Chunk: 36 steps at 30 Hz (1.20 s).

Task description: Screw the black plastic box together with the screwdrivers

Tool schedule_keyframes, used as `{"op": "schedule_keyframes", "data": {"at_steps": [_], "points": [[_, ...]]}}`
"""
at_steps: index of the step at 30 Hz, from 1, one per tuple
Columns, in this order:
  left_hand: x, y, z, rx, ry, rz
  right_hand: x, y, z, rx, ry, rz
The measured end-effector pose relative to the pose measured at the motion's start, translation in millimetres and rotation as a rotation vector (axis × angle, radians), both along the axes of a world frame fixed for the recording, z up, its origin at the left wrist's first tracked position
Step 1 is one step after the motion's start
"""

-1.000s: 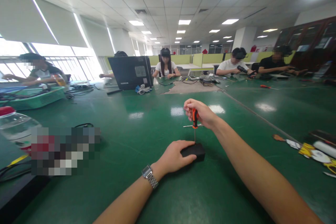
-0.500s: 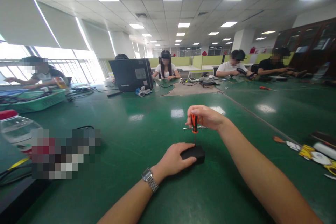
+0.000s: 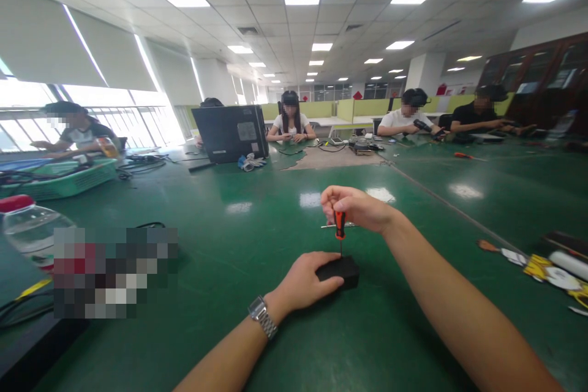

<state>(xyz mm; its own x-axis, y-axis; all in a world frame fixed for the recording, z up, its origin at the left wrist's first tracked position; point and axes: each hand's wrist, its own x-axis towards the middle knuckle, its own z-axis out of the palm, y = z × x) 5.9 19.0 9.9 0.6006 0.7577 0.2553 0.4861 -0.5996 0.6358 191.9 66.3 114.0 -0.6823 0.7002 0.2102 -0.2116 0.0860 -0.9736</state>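
Note:
A small black box-shaped block [image 3: 350,272] lies on the green table top. My left hand [image 3: 303,282], with a metal watch at the wrist, grips it from the left, thumb along the near side and fingers across the far side. My right hand [image 3: 351,205] is above the block, its fingers closed round the top of an orange and black screwdriver [image 3: 340,225]. The screwdriver stands upright, its thin shaft meeting the block's upper face close to my left fingertips. Behind it lies a thin silver rod [image 3: 328,226], partly hidden by the screwdriver and my right hand.
On the left are a clear bottle with a red cap [image 3: 34,229], cables and a green basket [image 3: 78,180]. A black computer case [image 3: 229,135] and gloves [image 3: 252,162] stand farther back. Flat yellow and white pieces [image 3: 546,269] lie on the right. Several people sit round the table.
My right hand has shifted slightly left and its fingers have turned on the screwdriver's handle, showing more of it. My left hand and the black block stay in place.

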Motion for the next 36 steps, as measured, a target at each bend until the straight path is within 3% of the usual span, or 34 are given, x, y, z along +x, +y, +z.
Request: {"op": "schedule_keyframes", "data": {"at_steps": [3,7,12,16,20,23,27,32,36], "points": [[-0.1,-0.2,0.1,-0.001,-0.004,0.0,-1.4,-0.9,-0.4,-0.002,0.019,0.08],[0.3,-1.0,1.8,0.003,0.006,0.0,-1.8,-0.7,-1.3,0.007,-0.048,-0.016],[0.5,-1.6,2.5,0.003,0.006,0.004,-0.3,-2.2,-1.2,0.018,-0.07,0.125],[0.7,-1.0,2.1,-0.001,0.008,0.006,-3.0,-4.3,1.4,0.034,-0.096,-0.025],[0.8,-0.5,2.1,0.002,0.002,0.008,-4.2,-3.3,2.0,-0.002,-0.068,-0.026],[0.6,-0.4,1.8,0.002,0.0,0.008,-2.7,-1.6,1.3,0.002,-0.073,-0.139],[0.1,-0.4,0.7,0.0,-0.006,0.001,-1.7,-1.4,0.9,-0.01,-0.059,-0.036],[-0.1,-0.7,0.7,0.004,-0.005,0.007,-4.4,-2.5,2.2,-0.004,-0.06,-0.197],[-0.4,-1.1,1.9,0.002,0.001,0.009,-4.0,-0.9,1.9,-0.05,-0.016,-0.136]]}}
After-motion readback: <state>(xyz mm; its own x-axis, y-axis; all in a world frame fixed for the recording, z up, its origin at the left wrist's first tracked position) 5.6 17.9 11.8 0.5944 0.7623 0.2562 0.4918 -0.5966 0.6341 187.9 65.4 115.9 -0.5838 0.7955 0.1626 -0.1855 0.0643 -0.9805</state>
